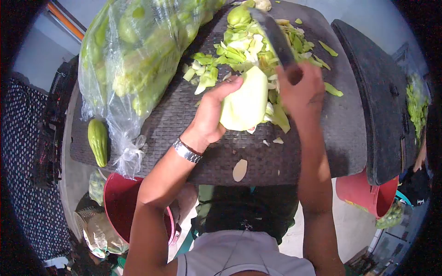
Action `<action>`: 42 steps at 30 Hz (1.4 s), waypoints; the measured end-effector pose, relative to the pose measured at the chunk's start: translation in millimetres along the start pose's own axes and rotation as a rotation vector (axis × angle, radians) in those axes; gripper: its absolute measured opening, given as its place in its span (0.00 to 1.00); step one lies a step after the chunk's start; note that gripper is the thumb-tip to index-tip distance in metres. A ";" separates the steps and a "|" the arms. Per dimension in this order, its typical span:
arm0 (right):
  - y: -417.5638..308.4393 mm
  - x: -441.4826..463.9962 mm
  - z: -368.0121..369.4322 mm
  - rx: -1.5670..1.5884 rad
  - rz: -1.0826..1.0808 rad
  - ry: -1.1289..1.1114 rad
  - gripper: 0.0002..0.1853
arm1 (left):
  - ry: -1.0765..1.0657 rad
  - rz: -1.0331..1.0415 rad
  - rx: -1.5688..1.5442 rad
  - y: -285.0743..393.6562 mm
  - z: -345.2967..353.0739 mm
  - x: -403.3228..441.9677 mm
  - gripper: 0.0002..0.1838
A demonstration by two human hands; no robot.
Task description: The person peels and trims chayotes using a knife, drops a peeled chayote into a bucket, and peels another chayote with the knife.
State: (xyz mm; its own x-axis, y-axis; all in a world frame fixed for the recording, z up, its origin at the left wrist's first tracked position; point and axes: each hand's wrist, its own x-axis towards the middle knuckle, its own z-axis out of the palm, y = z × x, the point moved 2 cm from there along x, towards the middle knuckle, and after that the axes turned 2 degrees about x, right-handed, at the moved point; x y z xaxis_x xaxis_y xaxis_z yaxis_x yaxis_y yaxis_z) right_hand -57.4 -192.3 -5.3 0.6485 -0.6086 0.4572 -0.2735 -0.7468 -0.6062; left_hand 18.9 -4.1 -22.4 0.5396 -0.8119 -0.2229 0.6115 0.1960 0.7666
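Note:
My left hand (209, 110) is wrapped round a peeled, pale green vegetable (246, 102) above the dark woven table (184, 152). To its right, my right hand (301, 85) grips a dark-bladed knife (275, 39), slightly blurred, whose blade points up and to the left, apart from the vegetable. Behind both hands lies a heap of green and pale peelings (239, 48). One whole green vegetable (239, 16) rests at the back of that heap. An oval pale slice (240, 170) lies near the table's front edge.
A knotted clear plastic bag (138, 55) full of green vegetables covers the table's left side, with a single green vegetable (97, 142) beside it. Red buckets (120, 202) stand below at left and right. A dark panel (375, 101) stands along the right edge.

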 end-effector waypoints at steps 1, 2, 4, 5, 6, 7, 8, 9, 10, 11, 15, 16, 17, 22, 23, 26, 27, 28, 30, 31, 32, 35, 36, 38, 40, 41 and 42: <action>10.1 4.9 -3.5 0.011 0.027 0.030 0.19 | -0.035 -0.014 0.008 2.2 1.2 -3.1 0.28; 16.5 7.8 -6.7 0.024 0.052 0.060 0.18 | -0.045 -0.001 0.007 4.3 2.4 -5.7 0.27; 16.0 8.6 -12.3 0.028 0.055 0.054 0.18 | -0.061 0.029 0.006 9.1 4.9 -13.2 0.29; 15.6 8.2 -14.4 0.029 0.058 0.049 0.17 | -0.034 0.060 0.029 12.3 4.0 -20.2 0.29; 16.1 8.0 -14.3 0.006 0.020 0.063 0.16 | -0.006 0.092 0.052 16.8 1.4 -29.8 0.30; 17.6 6.0 -12.1 -0.016 -0.017 0.074 0.16 | 0.024 0.123 0.074 22.1 -1.6 -43.3 0.32; 18.1 4.0 -10.5 -0.037 -0.053 0.085 0.15 | 0.065 0.154 0.101 32.3 -4.0 -67.1 0.32; 17.1 1.7 -10.2 -0.032 -0.057 0.045 0.14 | 0.062 0.182 0.148 40.9 -14.3 -88.8 0.31; 15.2 -1.4 -11.4 -0.028 -0.058 0.006 0.13 | 0.132 0.221 0.276 48.2 -28.1 -113.1 0.33; 12.6 -3.7 -13.1 -0.025 -0.060 -0.031 0.13 | 0.208 0.252 0.406 55.4 -42.1 -137.4 0.35; -6.8 -20.0 -22.5 0.090 -0.122 -0.226 0.12 | 0.384 0.326 0.384 66.1 -133.5 -255.1 0.42; -11.2 -29.0 -25.1 0.141 -0.116 -0.310 0.13 | 0.460 0.280 0.424 68.0 -157.4 -287.7 0.40; -15.7 -39.3 -28.7 0.190 -0.108 -0.396 0.14 | 0.545 0.214 0.473 65.1 -181.5 -318.5 0.37; -41.7 -95.5 -49.9 0.191 -0.132 -0.832 0.23 | 1.043 -0.086 0.676 -17.8 -310.2 -431.9 0.26; -44.6 -102.2 -49.8 0.187 -0.153 -0.912 0.26 | 1.012 -0.141 0.567 -43.3 -319.9 -434.7 0.26; -38.6 -115.2 -32.4 0.098 -0.175 -0.866 0.26 | 0.889 -0.273 0.630 -99.6 -314.5 -421.2 0.23; -33.1 -114.4 -25.7 0.049 -0.190 -0.754 0.25 | 0.855 -0.316 0.730 -119.8 -321.8 -417.8 0.22; -26.6 -109.3 -17.5 0.001 -0.206 -0.643 0.24 | 0.788 -0.377 0.885 -148.2 -340.9 -420.9 0.20; -21.6 -90.7 -11.8 -0.086 -0.199 -0.449 0.21 | 0.591 -0.466 1.293 -209.3 -396.9 -432.9 0.17; -20.5 -78.6 -9.5 -0.127 -0.177 -0.365 0.18 | 0.427 -0.461 1.604 -242.1 -431.2 -442.3 0.16; -19.0 -66.1 -7.5 -0.165 -0.157 -0.279 0.16 | 0.266 -0.399 1.941 -269.9 -451.2 -447.9 0.15; -2.0 -39.9 0.5 -0.037 -0.278 -0.112 0.11 | 0.270 -0.335 2.322 -301.6 -441.1 -434.7 0.13; 1.3 -29.6 1.2 0.000 -0.295 -0.155 0.10 | 0.407 -0.385 2.159 -307.5 -443.5 -431.0 0.12; 7.0 -8.3 -1.0 0.065 -0.326 -0.244 0.09 | 0.644 -0.467 1.810 -322.1 -450.1 -423.4 0.11; 14.8 4.2 1.3 0.070 -0.348 -0.187 0.08 | 0.828 -0.507 1.453 -326.6 -447.5 -415.3 0.10; 11.2 11.4 -1.2 0.019 -0.288 -0.211 0.09 | 0.911 -0.506 1.280 -323.7 -442.4 -412.9 0.09; 9.0 16.5 -0.8 -0.029 -0.229 -0.237 0.09 | 0.967 -0.485 1.119 -291.2 -422.1 -411.1 0.09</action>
State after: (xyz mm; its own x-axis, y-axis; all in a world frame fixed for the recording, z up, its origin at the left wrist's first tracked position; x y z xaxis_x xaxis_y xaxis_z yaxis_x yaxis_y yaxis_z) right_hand -49.7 -209.3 -2.7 0.8418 -0.3469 0.4136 -0.1190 -0.8665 -0.4847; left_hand -136.8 504.7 -408.1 0.8485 0.0634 -0.5253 0.3420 -0.8233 0.4531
